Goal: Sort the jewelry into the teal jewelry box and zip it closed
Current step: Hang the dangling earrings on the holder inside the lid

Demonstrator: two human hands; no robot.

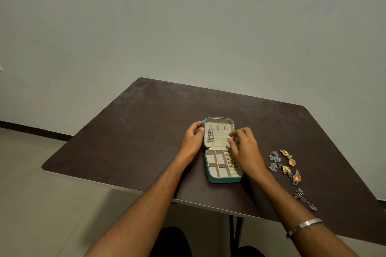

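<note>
The teal jewelry box (224,180) lies open in the middle of the dark table, its lid (219,120) folded back and flat. A silver drop earring (210,135) hangs on the lid's cream lining. Several gold rings (229,160) sit in the ring rolls of the base. My left hand (193,137) grips the lid's left edge, thumb on the rim. My right hand (243,146) hovers over the lid's right side and the ring rolls, fingers loosely bent; whether it pinches anything is hidden. Loose earrings (287,168) lie to the right of the box.
The loose pieces include gold coin drops (292,161), dark silver clusters (274,157) and a long silver piece (305,199) near the table's front right edge. The dark table (146,131) stands against a plain wall. A bangle is on my right wrist (307,224).
</note>
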